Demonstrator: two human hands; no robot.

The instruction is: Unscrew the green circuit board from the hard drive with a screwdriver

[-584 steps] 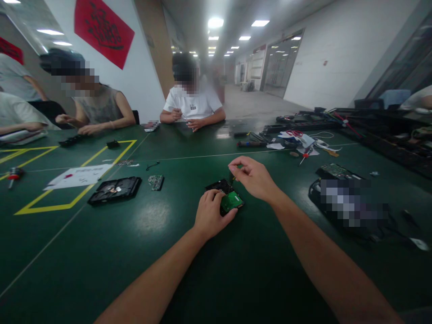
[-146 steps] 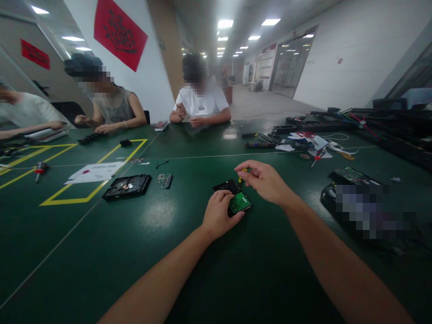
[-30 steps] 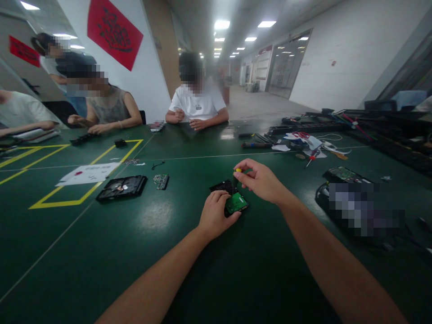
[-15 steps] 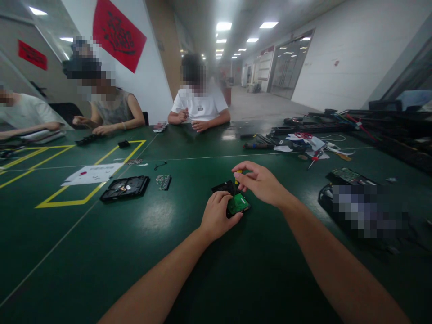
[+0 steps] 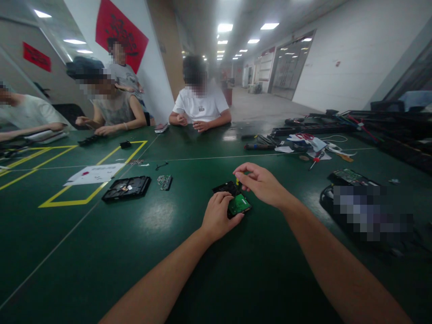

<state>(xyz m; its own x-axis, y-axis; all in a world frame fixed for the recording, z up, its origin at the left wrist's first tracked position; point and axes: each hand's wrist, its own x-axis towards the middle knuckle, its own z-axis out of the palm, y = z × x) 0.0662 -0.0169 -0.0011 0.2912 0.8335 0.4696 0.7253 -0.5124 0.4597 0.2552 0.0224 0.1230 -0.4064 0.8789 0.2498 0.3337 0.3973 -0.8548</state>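
Note:
On the green tabletop in front of me lies a hard drive (image 5: 240, 204), its green circuit board facing up and its black metal part beyond. My left hand (image 5: 218, 211) grips it from the near left side, fingers over the top and thumb along the near edge. A small screwdriver with a yellow handle (image 5: 237, 182) is pinched between the thumb and fingers of my right hand (image 5: 258, 182). It points down at the far part of the drive; its tip is too small to make out.
Left of the drive lie a small circuit board (image 5: 164, 182), an open black casing (image 5: 126, 188) and a white sheet (image 5: 94, 174). To the right are a red screwdriver (image 5: 316, 159), cables and a dark device (image 5: 351, 211). Several people are across the table, one person (image 5: 200, 105) directly opposite.
My right hand still holds the screwdriver over the drive, its fingers slightly shifted. The view has moved a little. A standing person now shows behind the seated ones at the left.

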